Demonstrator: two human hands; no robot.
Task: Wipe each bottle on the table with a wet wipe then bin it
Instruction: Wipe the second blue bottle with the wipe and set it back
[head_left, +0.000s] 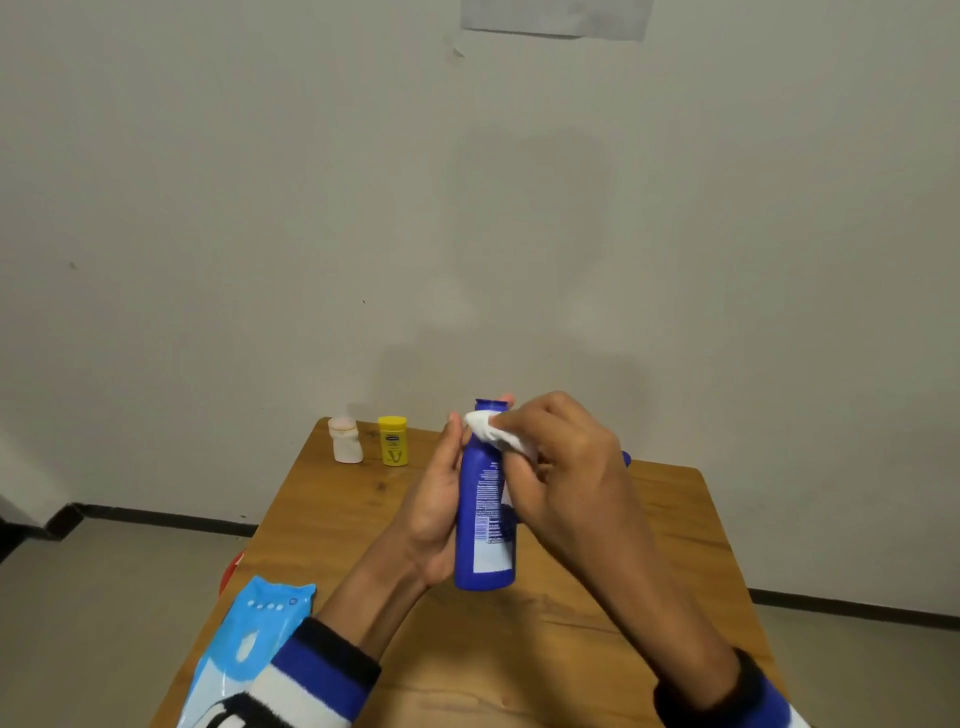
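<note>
A tall blue bottle (484, 519) is held upright above the wooden table (597, 623). My left hand (441, 509) grips its left side, fingers reaching up to the neck. My right hand (561, 467) pinches a crumpled white wet wipe (493, 434) and presses it against the bottle's upper part near the cap. A small white bottle (345, 440) and a yellow bottle (393, 440) stand at the table's far left corner. A bit of another blue thing (626, 458) peeks out behind my right hand.
A blue and white wet wipe pack (244, 654) lies at the table's near left edge. Something red (231, 569) shows on the floor just left of the table. A plain wall stands behind the table.
</note>
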